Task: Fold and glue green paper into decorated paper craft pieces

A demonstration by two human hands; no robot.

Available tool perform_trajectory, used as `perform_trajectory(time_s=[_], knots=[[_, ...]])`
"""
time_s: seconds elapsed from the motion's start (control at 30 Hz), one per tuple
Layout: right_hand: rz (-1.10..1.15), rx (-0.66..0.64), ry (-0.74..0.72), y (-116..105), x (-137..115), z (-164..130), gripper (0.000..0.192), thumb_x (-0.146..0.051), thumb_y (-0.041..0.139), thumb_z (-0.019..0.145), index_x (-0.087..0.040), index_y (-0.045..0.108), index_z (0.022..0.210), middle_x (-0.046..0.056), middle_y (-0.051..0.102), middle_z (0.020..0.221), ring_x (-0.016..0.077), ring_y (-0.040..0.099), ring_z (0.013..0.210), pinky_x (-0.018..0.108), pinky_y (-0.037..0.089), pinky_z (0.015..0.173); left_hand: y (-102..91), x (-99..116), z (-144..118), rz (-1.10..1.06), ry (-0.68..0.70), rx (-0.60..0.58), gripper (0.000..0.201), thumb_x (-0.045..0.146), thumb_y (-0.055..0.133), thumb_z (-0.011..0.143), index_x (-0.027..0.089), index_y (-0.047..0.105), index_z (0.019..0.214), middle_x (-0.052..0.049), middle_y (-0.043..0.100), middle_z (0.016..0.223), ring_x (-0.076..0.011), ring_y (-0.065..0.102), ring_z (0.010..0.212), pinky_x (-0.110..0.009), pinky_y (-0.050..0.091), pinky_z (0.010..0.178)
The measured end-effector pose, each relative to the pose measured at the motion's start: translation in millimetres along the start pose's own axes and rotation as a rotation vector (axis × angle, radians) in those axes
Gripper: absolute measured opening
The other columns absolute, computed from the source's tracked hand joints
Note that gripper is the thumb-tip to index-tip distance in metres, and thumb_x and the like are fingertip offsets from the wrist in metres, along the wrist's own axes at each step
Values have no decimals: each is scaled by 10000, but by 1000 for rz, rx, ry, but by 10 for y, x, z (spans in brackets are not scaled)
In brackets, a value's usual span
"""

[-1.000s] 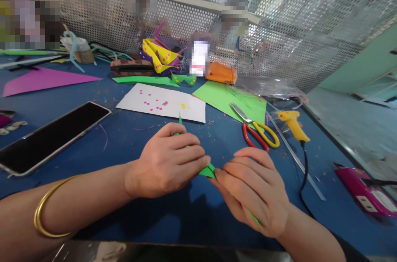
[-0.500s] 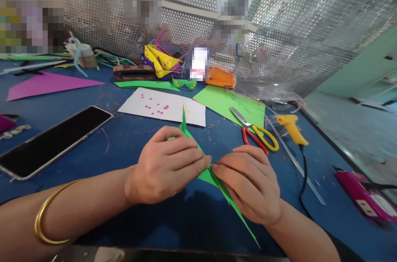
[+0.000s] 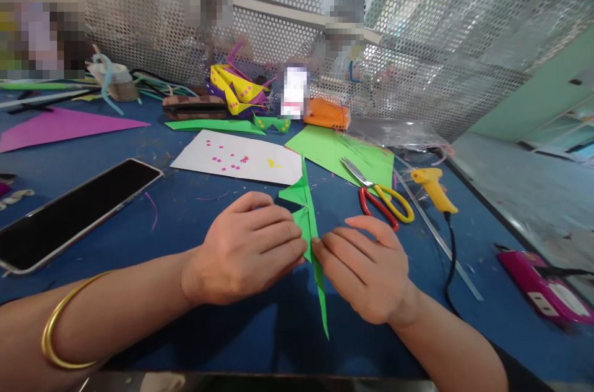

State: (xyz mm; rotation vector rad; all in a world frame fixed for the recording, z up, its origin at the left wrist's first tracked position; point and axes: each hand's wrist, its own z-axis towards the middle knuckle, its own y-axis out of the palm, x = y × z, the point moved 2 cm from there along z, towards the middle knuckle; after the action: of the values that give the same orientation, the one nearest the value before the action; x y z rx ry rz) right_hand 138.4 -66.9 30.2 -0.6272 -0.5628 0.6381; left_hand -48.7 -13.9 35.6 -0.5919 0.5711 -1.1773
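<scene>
A folded green paper piece [image 3: 312,213], long and pointed with triangular flaps on its left side, stands nearly upright in the picture between my hands. My left hand [image 3: 253,250] is closed on its left flap, fingertips pinching the lower middle. From the right, my right hand [image 3: 366,268] pinches the long edge at about the same height; its index finger is lifted a little. Both thumbs are mostly hidden. Just beyond the paper's tip lies a white sheet [image 3: 232,157] with small pink and yellow paper bits on it.
Scissors [image 3: 371,185] with red and yellow handles lie on a light green sheet [image 3: 329,148]. Right of them are a yellow glue gun [image 3: 434,188] and a pink power strip [image 3: 542,287]. A phone [image 3: 78,213] lies left. Yellow and purple folded paper [image 3: 239,89] sits at the back.
The green paper has turned from a slant to nearly upright in the picture, its lower tip swinging left. Its left flaps now show more. My right hand has shifted slightly left.
</scene>
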Motion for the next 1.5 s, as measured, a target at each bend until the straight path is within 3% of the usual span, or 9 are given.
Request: perform_trajectory(time_s=[0.3,0.53,0.7,0.93,1.07,1.37,1.5], knots=[[228,-235,151,210,10,-87,244,-83,459,949,-142,654,814,37,654,732,152,573,695,372,453,898,165,16,-98,12,20,-210,261,151,549,964,181,574,706,37,651,716,-131,583,738,-325,410,776],[267,-260,171,239,-51,-175,229,-67,507,935,-152,652,780,40,661,749,152,552,684,371,432,908,254,26,-148,-48,-10,-299,284,154,552,954,196,562,674,36,616,678,-142,531,702,-336,399,740],[327,-261,286,239,-49,-212,214,-131,527,966,-153,686,825,39,671,759,152,561,687,353,433,826,290,-14,-165,-210,-173,-353,243,237,567,971,185,653,750,14,655,731,-156,597,742,-337,416,736],[321,-286,314,172,-69,-253,159,-195,562,975,-152,713,1001,28,696,830,164,571,748,349,424,787,269,-105,-165,-424,-400,-443,100,210,730,853,190,694,763,19,673,769,-155,627,765,-285,423,668],[333,-281,334,170,-80,-254,142,-185,575,963,-140,710,957,29,700,829,159,576,742,352,425,809,269,-118,-157,-452,-421,-453,67,183,760,821,195,711,776,25,688,794,-145,629,770,-259,431,654],[352,-276,360,195,-65,-243,195,-133,525,954,-132,699,866,35,653,751,157,551,688,339,385,695,284,-114,-156,-434,-414,-447,27,202,745,827,201,729,805,7,698,835,-165,644,784,-275,464,663],[366,-274,371,205,-63,-254,172,-126,537,938,-149,688,858,25,652,751,154,552,687,335,387,706,300,-99,-166,-393,-323,-405,63,208,671,886,193,725,857,-6,713,866,-175,660,798,-296,475,686]])
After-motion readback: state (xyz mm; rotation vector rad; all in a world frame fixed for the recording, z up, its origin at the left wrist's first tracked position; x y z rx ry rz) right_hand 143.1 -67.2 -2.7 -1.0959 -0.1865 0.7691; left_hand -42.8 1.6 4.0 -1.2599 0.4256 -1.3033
